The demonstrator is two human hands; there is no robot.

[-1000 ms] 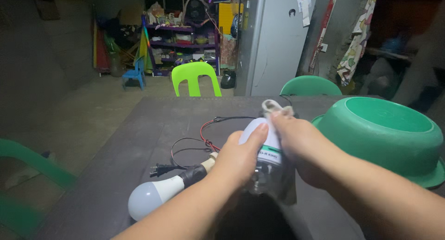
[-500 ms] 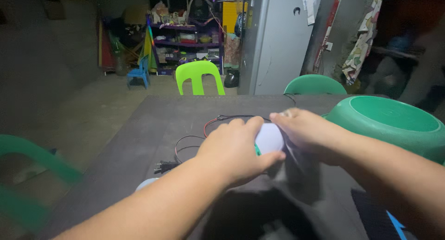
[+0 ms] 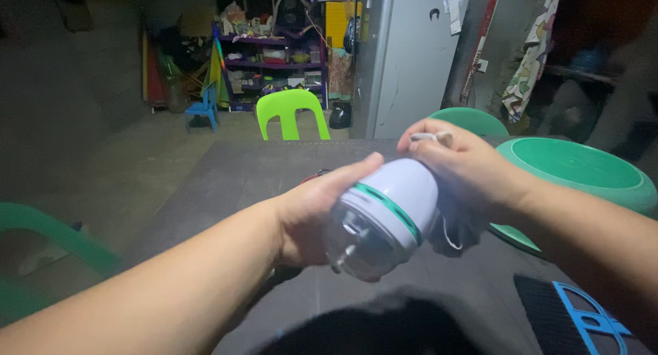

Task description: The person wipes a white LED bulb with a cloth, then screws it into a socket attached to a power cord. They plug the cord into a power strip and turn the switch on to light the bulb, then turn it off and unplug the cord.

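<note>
Two hands hold a white lamp above the table: left hand cupped around its clear dome, right hand closed on its base. Light, smooth, likely fragile; the white body is best gripped.

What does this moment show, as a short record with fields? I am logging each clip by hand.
setting: dim room, dark table
left hand: grips the lamp's side, thumb along its top
right hand: holds a cloth against the lamp's far end
held thing: white bulb-shaped lamp with a green band and a clear dome facing the camera
nearby: green basin upside down on the table, right
behind: lime green chair, shelves
</note>
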